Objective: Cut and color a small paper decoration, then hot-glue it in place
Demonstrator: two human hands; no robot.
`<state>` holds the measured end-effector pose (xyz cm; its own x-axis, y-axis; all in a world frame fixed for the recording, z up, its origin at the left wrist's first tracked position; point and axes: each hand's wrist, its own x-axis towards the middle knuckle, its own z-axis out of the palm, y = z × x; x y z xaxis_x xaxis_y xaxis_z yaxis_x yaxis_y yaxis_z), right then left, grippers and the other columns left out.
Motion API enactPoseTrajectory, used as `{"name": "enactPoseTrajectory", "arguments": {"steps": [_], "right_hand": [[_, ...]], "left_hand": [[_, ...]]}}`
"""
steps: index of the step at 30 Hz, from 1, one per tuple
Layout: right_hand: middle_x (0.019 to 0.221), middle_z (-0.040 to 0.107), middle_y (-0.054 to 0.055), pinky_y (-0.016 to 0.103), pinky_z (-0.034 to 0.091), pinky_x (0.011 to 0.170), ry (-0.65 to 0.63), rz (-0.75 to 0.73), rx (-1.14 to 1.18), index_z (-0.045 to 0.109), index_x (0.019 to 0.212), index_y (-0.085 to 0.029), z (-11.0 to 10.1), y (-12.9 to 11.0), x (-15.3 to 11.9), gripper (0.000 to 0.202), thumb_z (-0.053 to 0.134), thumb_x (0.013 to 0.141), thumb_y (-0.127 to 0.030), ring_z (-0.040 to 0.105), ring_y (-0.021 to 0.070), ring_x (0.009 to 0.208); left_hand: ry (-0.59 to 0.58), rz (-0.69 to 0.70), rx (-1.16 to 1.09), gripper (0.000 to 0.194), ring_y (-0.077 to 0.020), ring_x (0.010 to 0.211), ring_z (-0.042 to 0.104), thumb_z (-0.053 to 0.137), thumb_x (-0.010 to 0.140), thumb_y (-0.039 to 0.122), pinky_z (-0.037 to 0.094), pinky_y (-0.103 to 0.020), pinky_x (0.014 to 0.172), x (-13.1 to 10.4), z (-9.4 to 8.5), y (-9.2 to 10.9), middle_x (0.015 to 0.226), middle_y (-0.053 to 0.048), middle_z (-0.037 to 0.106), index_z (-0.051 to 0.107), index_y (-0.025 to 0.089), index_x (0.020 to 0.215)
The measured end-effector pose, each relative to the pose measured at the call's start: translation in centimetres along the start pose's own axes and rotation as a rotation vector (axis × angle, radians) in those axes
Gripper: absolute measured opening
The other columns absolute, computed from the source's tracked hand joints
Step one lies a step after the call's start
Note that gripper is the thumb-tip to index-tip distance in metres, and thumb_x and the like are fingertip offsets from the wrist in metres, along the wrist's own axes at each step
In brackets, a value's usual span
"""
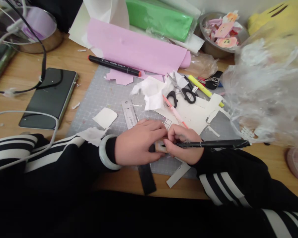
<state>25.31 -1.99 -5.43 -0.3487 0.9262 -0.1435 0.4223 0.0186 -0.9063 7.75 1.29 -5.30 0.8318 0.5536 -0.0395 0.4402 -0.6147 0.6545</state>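
My right hand is closed round a slim black pen, which lies almost level with its tip pointing left. My left hand pinches a small pale piece between thumb and fingers, right at the pen's tip. What is on that piece is too small to make out. A metal ruler sticks out beyond my left hand, and a black flat strip shows below it. Close to my right hand lie a pink pen and a white paper strip.
A grey cutting mat carries paper scraps, scissors, a yellow highlighter and a black marker. Behind are a pink sheet and a green pack. A phone and cables lie left, clear plastic bags right.
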Motion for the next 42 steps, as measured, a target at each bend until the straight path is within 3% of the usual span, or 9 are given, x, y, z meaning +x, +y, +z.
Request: {"name": "enactPoseTrajectory", "arguments": {"steps": [15,42], "right_hand": [[0.047,0.042,-0.007,0.019,0.032,0.044,-0.015,0.044,0.051,0.036,0.062,-0.021,-0.1,-0.18,0.01,0.019,0.051,0.073,-0.022,0.039,0.0067,0.044],[0.046,0.042,-0.007,0.02,0.031,0.043,0.008,-0.005,0.038,0.036,0.061,-0.021,0.11,0.02,-0.15,0.019,0.051,0.073,-0.021,0.039,0.0069,0.043]], "left_hand": [[0.001,-0.009,0.005,0.026,-0.0217,0.098,0.052,0.058,0.078,0.03,0.037,-0.036,0.085,0.02,-0.1,0.13,0.104,-0.006,0.057,0.056,0.018,0.1],[0.004,-0.009,-0.012,0.027,-0.022,0.099,0.052,0.059,0.077,0.03,0.038,-0.038,0.087,0.02,0.0,0.07,0.104,-0.006,0.057,0.057,0.017,0.1]]}}
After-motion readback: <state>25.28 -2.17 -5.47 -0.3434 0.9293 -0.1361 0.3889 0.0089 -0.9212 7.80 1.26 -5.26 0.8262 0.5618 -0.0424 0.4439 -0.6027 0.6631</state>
